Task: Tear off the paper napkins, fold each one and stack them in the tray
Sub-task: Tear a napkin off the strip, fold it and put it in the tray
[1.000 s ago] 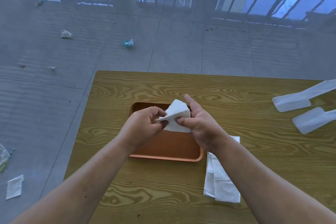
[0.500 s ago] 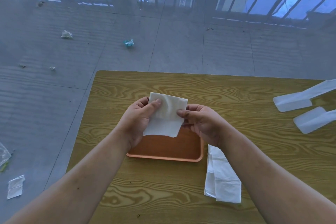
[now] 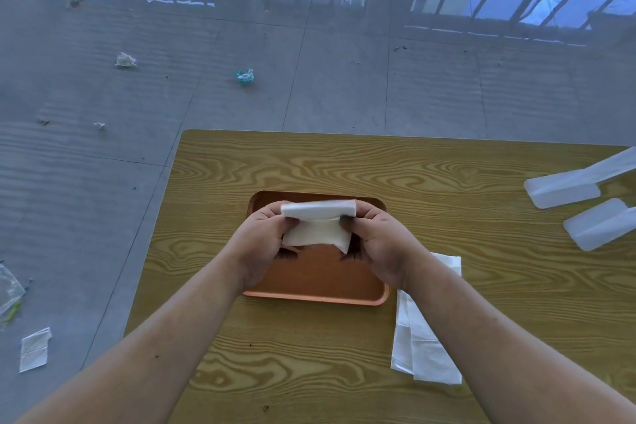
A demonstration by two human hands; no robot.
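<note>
A white paper napkin (image 3: pixel 318 224) hangs over the orange tray (image 3: pixel 320 280), its top edge bent over toward me into a fold. My left hand (image 3: pixel 263 244) pinches its left side and my right hand (image 3: pixel 377 248) pinches its right side. The tray lies in the middle of the wooden table (image 3: pixel 447 189), and its visible floor holds nothing. A strip of unfolded white napkins (image 3: pixel 425 344) lies on the table right of the tray, partly under my right forearm.
Two translucent white plastic pieces (image 3: pixel 568 186) (image 3: pixel 602 224) lie at the table's right edge. The table's left edge runs close to the tray. Scraps of paper (image 3: pixel 34 349) and litter (image 3: pixel 245 76) are scattered on the grey floor beyond.
The napkin was held flat and upright between both hands half a second ago. Now its top edge is folded over, and both hands have lowered slightly over the tray.
</note>
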